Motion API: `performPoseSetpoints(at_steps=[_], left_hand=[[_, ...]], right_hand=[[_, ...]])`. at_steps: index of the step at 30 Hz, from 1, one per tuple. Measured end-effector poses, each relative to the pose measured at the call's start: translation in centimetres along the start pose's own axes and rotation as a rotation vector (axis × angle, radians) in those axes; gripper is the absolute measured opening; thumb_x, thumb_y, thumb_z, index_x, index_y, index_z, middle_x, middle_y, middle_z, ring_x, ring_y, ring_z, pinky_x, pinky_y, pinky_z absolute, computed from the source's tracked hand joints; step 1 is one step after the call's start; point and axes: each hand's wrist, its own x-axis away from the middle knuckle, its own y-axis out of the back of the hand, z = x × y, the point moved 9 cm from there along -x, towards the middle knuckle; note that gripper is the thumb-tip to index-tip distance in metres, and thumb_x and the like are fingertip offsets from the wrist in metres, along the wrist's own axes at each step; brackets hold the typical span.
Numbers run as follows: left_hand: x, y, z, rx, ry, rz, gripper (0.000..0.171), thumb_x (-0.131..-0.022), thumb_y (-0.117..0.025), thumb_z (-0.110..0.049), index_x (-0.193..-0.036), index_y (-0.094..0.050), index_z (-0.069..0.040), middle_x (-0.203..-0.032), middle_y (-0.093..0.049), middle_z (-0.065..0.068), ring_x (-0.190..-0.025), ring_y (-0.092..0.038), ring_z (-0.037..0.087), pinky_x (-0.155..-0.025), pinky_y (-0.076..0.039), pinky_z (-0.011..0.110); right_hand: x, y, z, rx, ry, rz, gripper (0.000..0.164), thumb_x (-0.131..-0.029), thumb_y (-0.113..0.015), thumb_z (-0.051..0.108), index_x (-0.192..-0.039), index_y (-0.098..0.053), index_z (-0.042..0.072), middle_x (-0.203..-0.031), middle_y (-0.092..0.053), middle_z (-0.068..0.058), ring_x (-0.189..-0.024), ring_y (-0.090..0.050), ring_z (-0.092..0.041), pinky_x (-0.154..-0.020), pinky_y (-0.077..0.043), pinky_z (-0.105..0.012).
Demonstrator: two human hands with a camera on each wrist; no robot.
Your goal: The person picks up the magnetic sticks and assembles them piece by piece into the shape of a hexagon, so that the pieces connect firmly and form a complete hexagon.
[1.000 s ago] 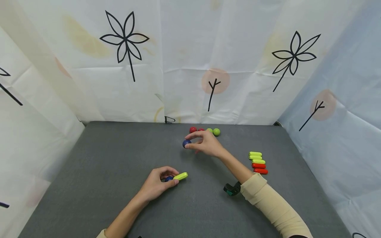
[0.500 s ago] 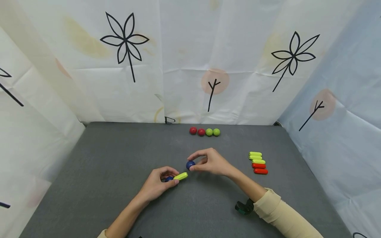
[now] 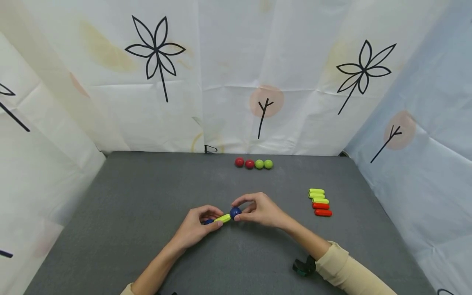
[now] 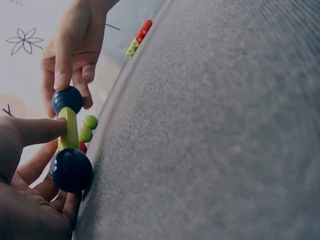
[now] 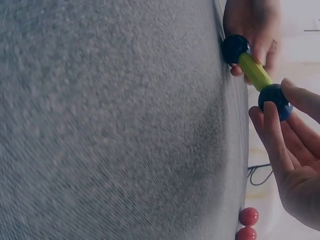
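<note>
My left hand (image 3: 195,227) grips a short yellow-green ribbed rod (image 3: 223,218), thumb laid along it. A blue ball (image 4: 71,171) sits on the rod's near end, partly hidden by the fingers in the head view. Between thumb and fingertips, my right hand (image 3: 263,211) pinches a second blue ball (image 3: 235,212) against the rod's other end. In the right wrist view, that ball (image 5: 275,101), the rod (image 5: 255,71) and the first ball (image 5: 236,48) line up in one row.
Two red balls (image 3: 244,163) and two green balls (image 3: 263,164) lie in a row near the back edge of the grey table (image 3: 147,184). To the right, several yellow-green rods (image 3: 316,196) and two red rods (image 3: 322,209) are lined up. Printed white cloth (image 3: 228,61) surrounds the table.
My right hand has brought the blue ball from near the back row toward me, down to the rod's free end, where it now meets the rod. The left hand has stayed nearly still.
</note>
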Motion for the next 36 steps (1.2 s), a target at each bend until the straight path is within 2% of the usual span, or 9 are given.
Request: performPoseSetpoints(at_steps=[7,11,18,24,29,33,36], left_hand=[[-0.6,-1.0,-0.9,0.016,-0.091,0.008,0.025,-0.096,-0.085,-0.025,-0.118,-0.078,-0.016,-0.112,-0.082,0.005,-0.096,-0.075,0.008,-0.085,-0.055,0.023],[-0.7,-1.2,-1.5,0.018,-0.123,-0.001,0.029,-0.094,-0.087,-0.025,-0.120,-0.078,-0.017,-0.112,-0.084,0.005,-0.094,-0.076,0.008,-0.082,-0.056,0.023],[-0.8,-1.2,-1.5,0.030,-0.109,-0.009,0.036,-0.090,-0.091,-0.030,-0.122,-0.078,-0.020,-0.111,-0.083,0.003,-0.092,-0.075,0.007,-0.082,-0.056,0.024],[-0.7,-1.2,-1.6,0.029,-0.119,-0.011,0.035,-0.089,-0.092,-0.030,-0.121,-0.079,-0.023,-0.108,-0.083,0.002,-0.090,-0.074,0.012,-0.081,-0.056,0.025],[-0.9,-1.3,-1.6,0.044,-0.107,-0.008,0.036,-0.088,-0.093,-0.030,-0.120,-0.079,-0.021,-0.108,-0.083,0.004,-0.088,-0.073,0.014,-0.076,-0.056,0.024],[-0.9,-1.3,-1.4,0.047,-0.093,-0.009,0.036,-0.087,-0.093,-0.030,-0.119,-0.080,-0.020,-0.108,-0.083,0.004,-0.086,-0.073,0.014,-0.072,-0.055,0.024],[-0.9,-1.2,-1.3,0.049,-0.083,-0.005,0.036,-0.087,-0.094,-0.031,-0.118,-0.080,-0.020,-0.108,-0.082,0.005,-0.086,-0.073,0.014,-0.070,-0.054,0.023]], right_hand=[[0.2,-0.4,0.0,-0.041,-0.002,-0.023,0.044,-0.095,-0.083,0.006,-0.134,-0.066,-0.007,-0.127,-0.070,-0.023,-0.101,-0.082,-0.037,-0.081,-0.064,-0.023],[0.2,-0.4,0.1,-0.041,0.007,-0.018,0.040,-0.098,-0.079,0.006,-0.133,-0.065,-0.007,-0.126,-0.069,-0.023,-0.102,-0.082,-0.036,-0.085,-0.065,-0.025],[0.2,-0.5,0.0,-0.104,0.014,0.011,0.040,-0.101,-0.075,0.005,-0.137,-0.063,-0.007,-0.128,-0.068,-0.026,-0.108,-0.082,-0.036,-0.092,-0.065,-0.028],[0.5,-0.1,0.2,-0.099,0.049,-0.006,0.038,-0.101,-0.075,0.006,-0.136,-0.066,-0.006,-0.128,-0.072,-0.027,-0.110,-0.080,-0.041,-0.095,-0.065,-0.030],[1.3,1.5,0.1,-0.108,0.044,-0.034,0.040,-0.101,-0.075,0.003,-0.138,-0.064,-0.010,-0.131,-0.072,-0.031,-0.115,-0.077,-0.047,-0.095,-0.064,-0.029],[2.3,3.7,-0.7,-0.094,0.024,-0.097,0.043,-0.101,-0.076,0.007,-0.139,-0.063,-0.011,-0.133,-0.071,-0.034,-0.119,-0.077,-0.044,-0.095,-0.064,-0.027],[3.3,6.0,-1.6,-0.053,0.021,-0.166,0.043,-0.101,-0.076,0.009,-0.138,-0.065,-0.010,-0.133,-0.072,-0.034,-0.117,-0.079,-0.036,-0.093,-0.064,-0.024]])
